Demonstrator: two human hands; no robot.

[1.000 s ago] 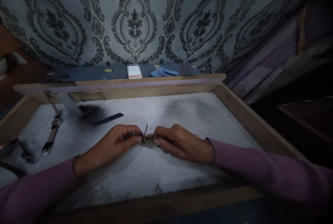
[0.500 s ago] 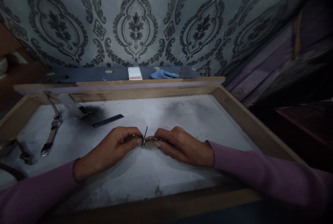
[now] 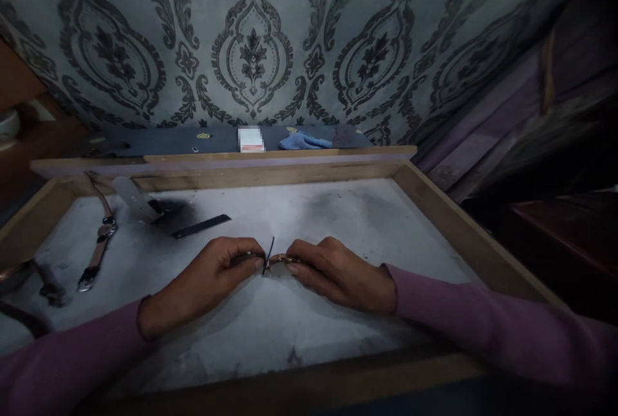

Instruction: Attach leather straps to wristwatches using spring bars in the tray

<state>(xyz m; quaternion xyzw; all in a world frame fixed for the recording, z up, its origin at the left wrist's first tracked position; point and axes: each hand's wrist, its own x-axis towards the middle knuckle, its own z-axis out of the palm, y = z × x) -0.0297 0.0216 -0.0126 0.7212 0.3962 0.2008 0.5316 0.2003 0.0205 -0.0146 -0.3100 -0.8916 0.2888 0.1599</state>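
Observation:
My left hand [image 3: 210, 281] is closed in a pinch, thumb under the forefinger, on a dark watch strap mostly hidden by the fingers. Opposite it, my right hand [image 3: 345, 277] grips a watch with a round, gold-rimmed case [image 3: 278, 266] at its near edge. Between the fingertips the strap end and the case meet; whether they are joined, I cannot tell. A thin dark strip [image 3: 271, 248] sticks up there at a slant. Both hands are just above the white surface of a wooden tray [image 3: 251, 329].
To the left lie a watch with a strap [image 3: 99, 248], dark curved straps [image 3: 46, 284], a pale flat piece [image 3: 132, 197] and a black flat bar [image 3: 201, 226]. Behind the tray's raised wooden rim [image 3: 290, 171] are a small white box [image 3: 251, 139] and a blue cloth [image 3: 305, 140].
The view has shifted very slightly. Both hands keep their grips, and the watch case seems tilted a little, showing less of its round face.

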